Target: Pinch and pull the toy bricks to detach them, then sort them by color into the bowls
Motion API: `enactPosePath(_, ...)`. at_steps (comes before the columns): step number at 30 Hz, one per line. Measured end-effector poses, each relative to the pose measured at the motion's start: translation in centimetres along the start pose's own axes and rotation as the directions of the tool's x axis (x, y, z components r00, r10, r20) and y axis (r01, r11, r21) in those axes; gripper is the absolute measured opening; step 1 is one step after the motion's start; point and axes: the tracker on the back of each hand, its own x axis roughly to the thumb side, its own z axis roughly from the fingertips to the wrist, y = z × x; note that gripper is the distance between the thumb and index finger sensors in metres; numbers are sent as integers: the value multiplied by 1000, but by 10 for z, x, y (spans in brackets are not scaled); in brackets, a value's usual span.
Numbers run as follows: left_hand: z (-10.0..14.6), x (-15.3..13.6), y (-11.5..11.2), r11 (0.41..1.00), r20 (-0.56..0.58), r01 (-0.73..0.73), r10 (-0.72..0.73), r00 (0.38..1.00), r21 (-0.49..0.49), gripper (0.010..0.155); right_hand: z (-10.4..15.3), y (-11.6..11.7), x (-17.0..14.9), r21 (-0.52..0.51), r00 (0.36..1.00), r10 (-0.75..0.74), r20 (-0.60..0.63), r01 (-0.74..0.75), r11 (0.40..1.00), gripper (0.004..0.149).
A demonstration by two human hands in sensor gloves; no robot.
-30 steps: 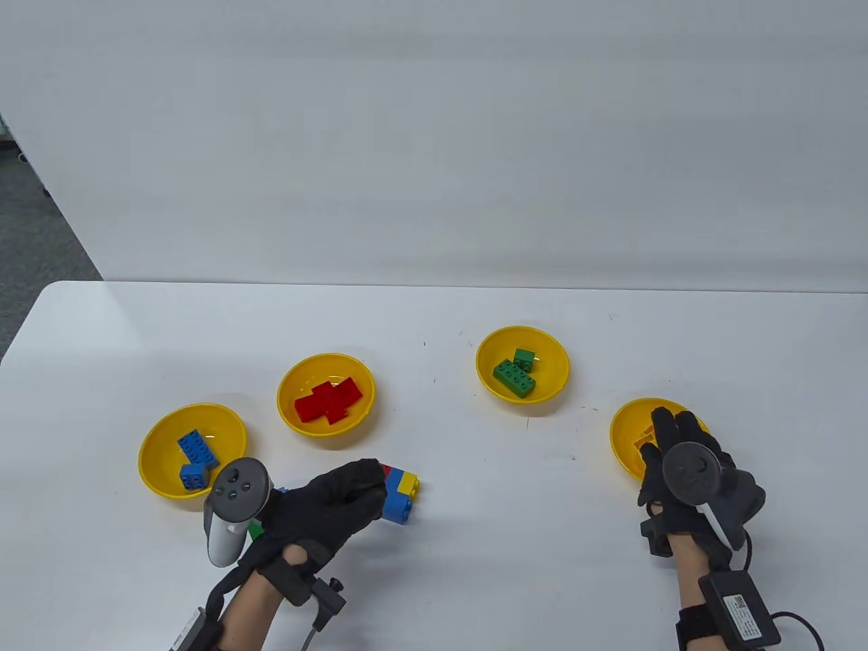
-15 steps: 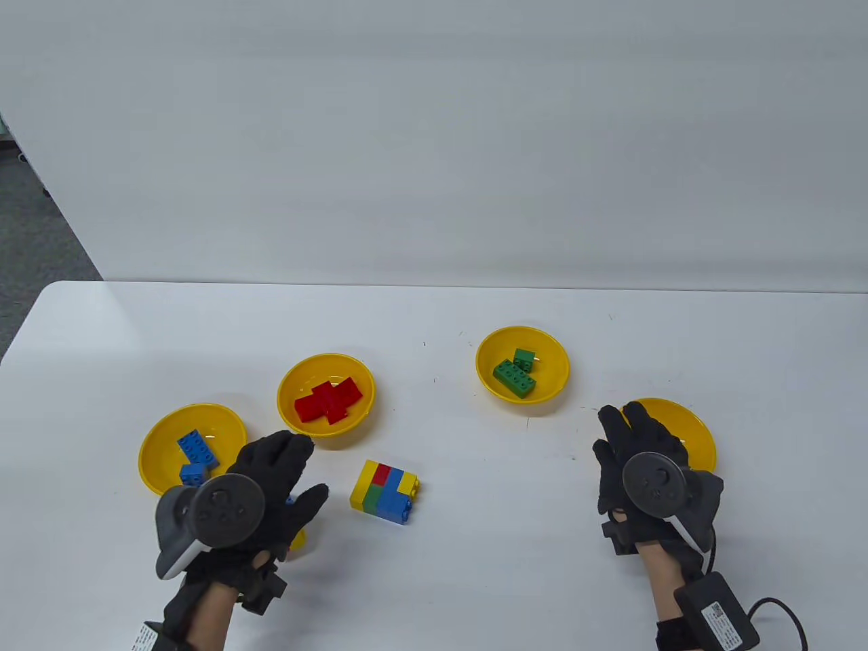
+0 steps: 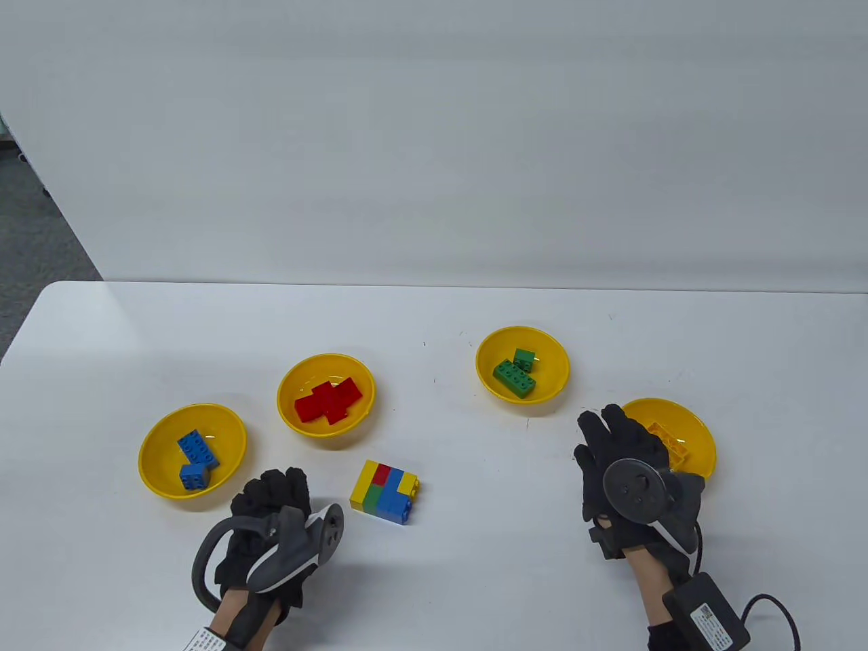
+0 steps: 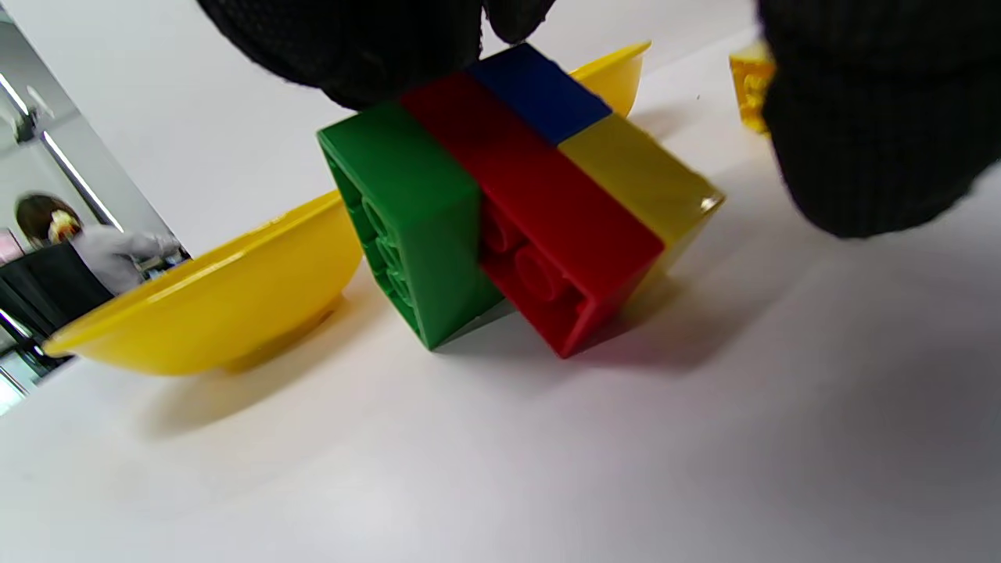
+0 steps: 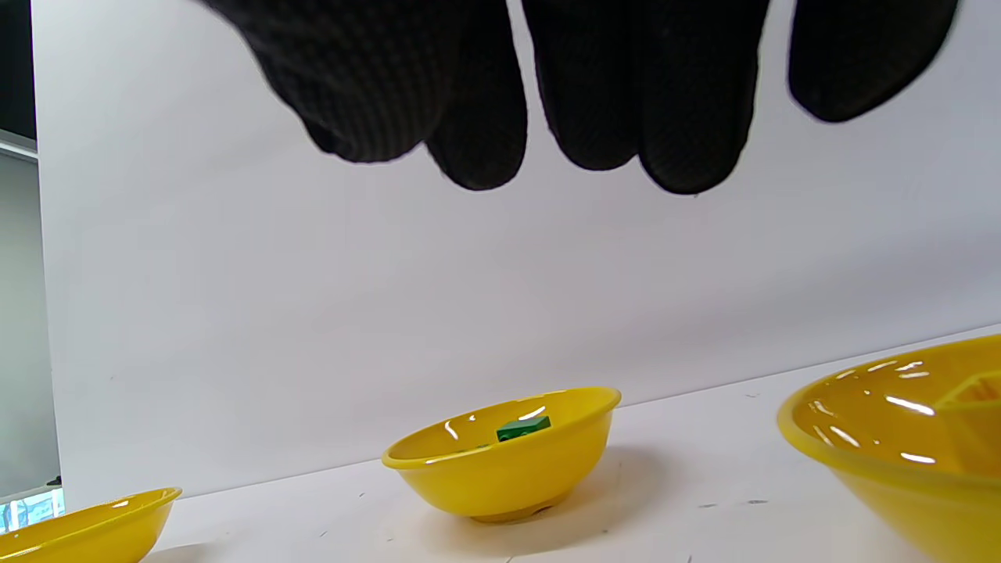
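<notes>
A cluster of yellow, red, green and blue bricks [image 3: 385, 493] lies alone on the table between my hands. My left hand [image 3: 274, 498] is to its left, fingers curled down over a second cluster that the table view hides. In the left wrist view this green, red, blue and yellow cluster [image 4: 508, 203] rests on the table with my fingers [image 4: 367, 47] on its top and my thumb [image 4: 868, 117] just off its yellow end. My right hand [image 3: 614, 441] hovers flat and empty beside the right-hand bowl [image 3: 698, 434], which holds a yellow brick [image 3: 668, 437].
Three more yellow bowls stand in an arc: one with blue bricks [image 3: 159, 468] far left, one with red bricks [image 3: 305, 373], and one with green bricks [image 3: 553, 369], also seen in the right wrist view as the green-brick bowl [image 5: 500, 469]. A person sits far off [image 4: 94, 250].
My left hand drew back toward me, turned on its side and curled its fingers over the hidden cluster. My right hand slid left off the right-hand bowl, uncovering the yellow brick.
</notes>
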Motion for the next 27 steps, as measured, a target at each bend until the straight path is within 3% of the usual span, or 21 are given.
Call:
enactPosePath(5,-5,8,-4,998,0,58,-58,998,-39,106,0,0,2,-6,1000,-4,8,4,1000,51)
enactPosePath(11,-3,4,-1,998,3,41,-41,999,42,99,1,0,5,-11,1000,4,24,-4,1000,51)
enactPosePath(13,3,-5,8,988,24,-95,93,995,119,98,1,-1,8,-16,999,2,35,-2,1000,51)
enactPosePath(15,14,-15,20,927,79,-271,259,963,260,98,2,-2,12,-25,999,-7,46,9,1000,51)
enactPosePath(16,21,-23,29,860,121,-378,358,926,342,98,2,-3,16,-30,999,-24,49,25,999,51)
enactPosePath(18,30,-32,36,713,215,-562,523,825,419,97,3,-5,21,-33,996,-67,60,69,997,52)
enactPosePath(20,34,-41,40,501,352,-778,700,622,379,98,5,-7,29,-23,984,-163,71,165,986,54)
enactPosePath(22,31,-43,36,218,479,-955,828,291,202,98,7,-7,37,7,947,-312,75,313,950,57)
enactPosePath(23,29,-43,35,146,493,-983,850,184,114,99,8,-6,40,25,923,-379,71,379,925,58)
enactPosePath(24,26,-40,32,38,509,-999,860,28,-9,100,9,-4,46,78,862,-503,63,498,863,60)
enactPosePath(25,25,-38,31,-21,508,-998,860,-48,-58,101,9,-1,50,121,813,-580,53,571,812,62)
enactPosePath(26,23,-35,28,-94,507,-985,848,-156,-146,102,11,4,58,200,731,-682,17,666,719,65)
enactPosePath(27,22,-32,27,-134,498,-973,841,-211,-187,102,12,8,64,254,671,-741,-13,719,647,70)
